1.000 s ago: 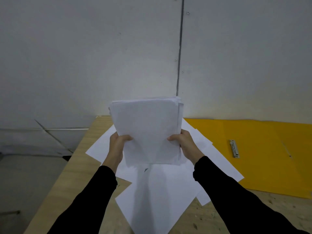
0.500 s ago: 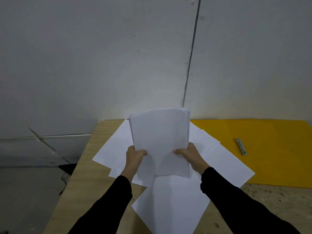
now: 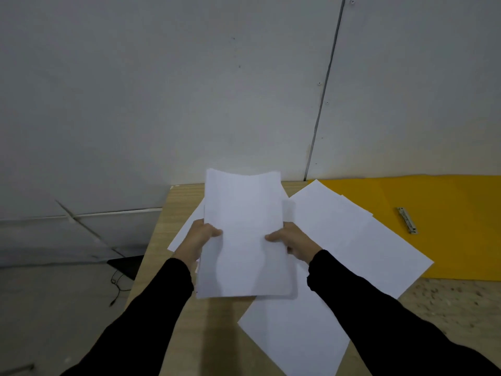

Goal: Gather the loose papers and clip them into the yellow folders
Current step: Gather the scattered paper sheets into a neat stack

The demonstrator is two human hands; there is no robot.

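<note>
I hold a stack of white papers (image 3: 244,234) upright over the wooden table (image 3: 217,327). My left hand (image 3: 196,240) grips its left edge and my right hand (image 3: 291,240) grips its right edge, thumbs on the front. Several loose white sheets (image 3: 352,240) lie spread on the table beneath and to the right. An open yellow folder (image 3: 447,226) lies flat at the right, partly covered by the sheets, with its metal clip (image 3: 406,220) exposed.
A grey wall (image 3: 189,90) rises straight behind the table. The table's left edge drops to a grey floor, where a dark object with a cable (image 3: 122,270) lies.
The paper stack has dropped lower and tilted toward the table, with both hands still gripping its sides. The view has shifted left and down.
</note>
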